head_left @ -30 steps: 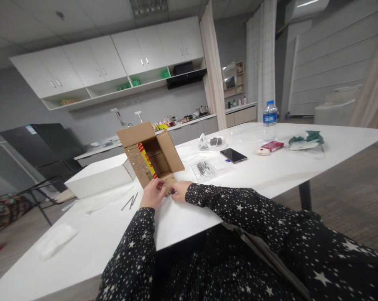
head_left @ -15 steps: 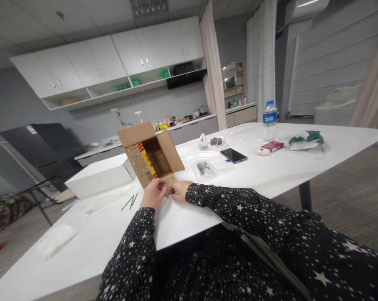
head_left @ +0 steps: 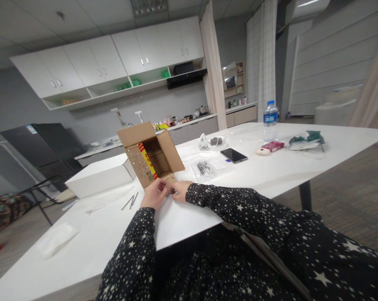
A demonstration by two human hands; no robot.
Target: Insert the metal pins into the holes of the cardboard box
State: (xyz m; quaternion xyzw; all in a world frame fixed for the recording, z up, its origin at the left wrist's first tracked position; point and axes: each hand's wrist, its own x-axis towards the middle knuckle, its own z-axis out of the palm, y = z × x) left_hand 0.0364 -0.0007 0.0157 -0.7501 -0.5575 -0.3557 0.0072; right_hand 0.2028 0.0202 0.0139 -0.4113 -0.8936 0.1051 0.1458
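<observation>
At tabletop point(head_left: 270, 175) near edge, left hand point(head_left: 153, 195) & right hand point(head_left: 179, 190) pinched together on small dark metal part point(head_left: 170, 192), prob. light, stiff, fiddly; best gripped by ends. Beyond, touching hands: open cardboard box point(head_left: 151, 156).

an open cardboard box point(head_left: 149, 154) stands on the white surface point(head_left: 270, 171), flaps up. at its near edge the left hand point(head_left: 153, 195) and the right hand point(head_left: 180, 190) meet, fingers pinched on a small dark item point(head_left: 169, 192) too small to make out. left of the box lies a white box point(head_left: 98, 175); right of it, a clear parts bag point(head_left: 204, 168), a phone point(head_left: 233, 155) and, farther off, a water bottle point(head_left: 270, 120).
</observation>
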